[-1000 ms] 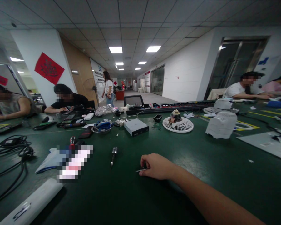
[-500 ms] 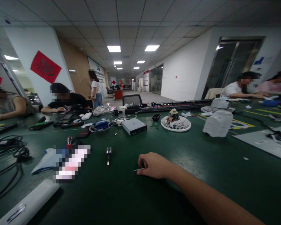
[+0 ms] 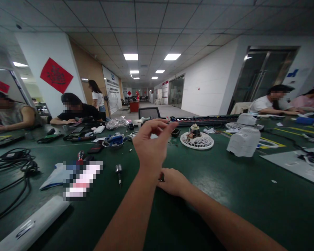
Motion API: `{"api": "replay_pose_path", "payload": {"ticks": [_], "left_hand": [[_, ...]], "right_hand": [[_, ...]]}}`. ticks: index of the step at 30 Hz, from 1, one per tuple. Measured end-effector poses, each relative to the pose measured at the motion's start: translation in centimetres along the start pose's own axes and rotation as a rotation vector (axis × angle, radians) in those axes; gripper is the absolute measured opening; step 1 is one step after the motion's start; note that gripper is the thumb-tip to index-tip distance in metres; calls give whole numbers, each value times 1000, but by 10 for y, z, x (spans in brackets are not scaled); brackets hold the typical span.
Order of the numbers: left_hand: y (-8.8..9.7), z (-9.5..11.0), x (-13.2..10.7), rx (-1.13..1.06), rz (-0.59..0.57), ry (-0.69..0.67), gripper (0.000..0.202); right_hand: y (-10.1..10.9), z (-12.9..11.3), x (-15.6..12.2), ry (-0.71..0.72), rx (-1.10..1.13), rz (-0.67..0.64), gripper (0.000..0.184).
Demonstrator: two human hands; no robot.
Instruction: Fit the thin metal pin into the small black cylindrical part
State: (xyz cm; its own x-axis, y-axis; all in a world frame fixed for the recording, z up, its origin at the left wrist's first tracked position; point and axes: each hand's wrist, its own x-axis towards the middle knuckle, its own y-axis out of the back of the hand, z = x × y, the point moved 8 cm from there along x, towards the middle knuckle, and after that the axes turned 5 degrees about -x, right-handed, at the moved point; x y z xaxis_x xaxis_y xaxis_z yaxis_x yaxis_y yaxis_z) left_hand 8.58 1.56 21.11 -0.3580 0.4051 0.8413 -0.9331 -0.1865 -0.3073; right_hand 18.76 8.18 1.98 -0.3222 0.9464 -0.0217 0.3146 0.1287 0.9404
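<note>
My left hand (image 3: 153, 143) is raised in front of me, fingers curled and thumb apart, with nothing visible between them. It covers most of the grey optical drive behind it; I cannot tell whether it touches the drive. Low over the green table (image 3: 211, 216), my right hand (image 3: 174, 182) is closed, with a dark bit showing at its fingers. The thin metal piece seen in its pinch earlier is hidden by my left forearm. To the left lies a short metal screwdriver (image 3: 119, 171), its tip toward me.
A white fan grille with a motor (image 3: 196, 137) and a white plastic housing (image 3: 243, 142) stand on the right. Black cables (image 3: 21, 167), a blue-white packet (image 3: 56, 176) and a long white object (image 3: 34, 223) lie left. Several people sit at the far sides.
My left hand has come into view and reached forward over the optical drive. My right hand stays near its place, still closed. The standing person in the background has moved left.
</note>
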Motion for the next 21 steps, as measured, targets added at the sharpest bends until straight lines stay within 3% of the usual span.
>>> {"api": "replay_pose_path", "payload": {"ticks": [2, 6, 9, 11, 14, 16, 19, 21], "left_hand": [[26, -34, 15, 362, 36, 69, 17], [69, -107, 9, 1155, -428, 241, 23], [122, -129, -6, 1539, -561, 467, 43], [147, -139, -19, 1608, -674, 622, 62], [171, -154, -37, 1632, -825, 758, 65], [175, -165, -51, 1572, -955, 797, 55], [173, -169, -66, 1515, -1003, 761, 44], [165, -166, -75, 1482, -1019, 705, 48]], "right_hand": [[2, 6, 2, -30, -20, 29, 26], [2, 11, 4, -55, -27, 33, 26], [2, 11, 4, -56, -24, 29, 27], [1, 10, 4, -55, -16, 25, 27], [0, 10, 3, -53, -9, 22, 27], [0, 10, 3, -51, -10, 27, 27], [1, 8, 3, -39, 40, 49, 25], [5, 6, 3, -28, 102, 90, 21]]}}
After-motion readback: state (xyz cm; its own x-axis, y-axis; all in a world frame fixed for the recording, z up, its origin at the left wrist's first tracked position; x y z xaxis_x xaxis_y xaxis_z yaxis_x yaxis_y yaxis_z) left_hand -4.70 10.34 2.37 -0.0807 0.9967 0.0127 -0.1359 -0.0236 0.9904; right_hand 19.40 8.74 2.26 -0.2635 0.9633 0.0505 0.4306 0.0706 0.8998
